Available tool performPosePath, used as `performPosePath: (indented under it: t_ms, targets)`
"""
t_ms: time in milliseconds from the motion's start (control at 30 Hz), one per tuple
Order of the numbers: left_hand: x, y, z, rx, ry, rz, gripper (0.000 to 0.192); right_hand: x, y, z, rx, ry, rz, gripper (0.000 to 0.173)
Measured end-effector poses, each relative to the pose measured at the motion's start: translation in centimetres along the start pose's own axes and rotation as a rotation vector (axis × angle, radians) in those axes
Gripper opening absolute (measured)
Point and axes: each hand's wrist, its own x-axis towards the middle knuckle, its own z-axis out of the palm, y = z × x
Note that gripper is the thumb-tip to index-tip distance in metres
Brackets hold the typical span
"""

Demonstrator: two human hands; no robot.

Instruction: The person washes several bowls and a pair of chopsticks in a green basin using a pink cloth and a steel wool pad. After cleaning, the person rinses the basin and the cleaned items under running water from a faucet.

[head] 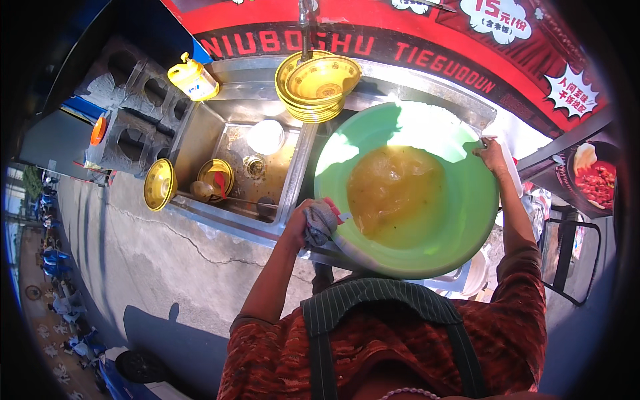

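A large green plastic basin (465,195) is tilted towards me, with murky yellow-brown liquid (395,195) pooled in it. Something like clear plastic film appears to lie in the liquid. My right hand (492,156) grips the basin's far right rim. At the left rim, my left hand (306,223) is closed around a crumpled grey cloth (320,225) with a pink-red piece beside it. Whether that hand also grips the rim is hidden by the cloth. The basin stands beside a stainless steel sink (232,117).
Stacked yellow bowls (320,85) stand under a tap (304,30) behind the sink. Inside it lie a white bowl (265,137), a yellow bowl (216,180) and a ladle (202,190). Another yellow bowl (160,184) leans at its outer corner. A yellow detergent jug (194,79) sits at the back left.
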Motion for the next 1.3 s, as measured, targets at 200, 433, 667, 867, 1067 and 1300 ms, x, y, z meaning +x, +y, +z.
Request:
performPosePath:
  t_ms: [200,433,667,867,1067,1300]
  targets:
    - [-2.0,0.0,0.7,0.002,-0.217,0.046,0.035,0.5,-3.6,-5.6,0.043,-0.052,-0.099,0.043]
    - [-3.6,0.8,-0.4,0.056,-0.075,0.056,0.04,-1.1,-7.5,-11.5,-0.06,-0.093,-0.103,0.035]
    - [-9.2,3.8,-1.6,-0.206,-0.303,-0.023,0.037,-6.9,-13.4,-16.1,-0.119,-0.202,-0.058,0.041]
    - [-14.3,6.3,-3.6,-0.264,-0.333,-0.095,0.032,-13.2,-19.0,-17.5,-0.087,-0.257,-0.028,0.027]
    - [-17.5,6.5,-6.7,-0.332,-0.254,-0.11,0.03,-15.2,-24.2,-18.1,-0.081,-0.328,0.021,0.026]
    - [-19.6,7.1,-9.0,-0.335,-0.384,-0.017,0.033,-15.5,-30.2,-18.0,0.019,-0.368,-0.115,0.04]
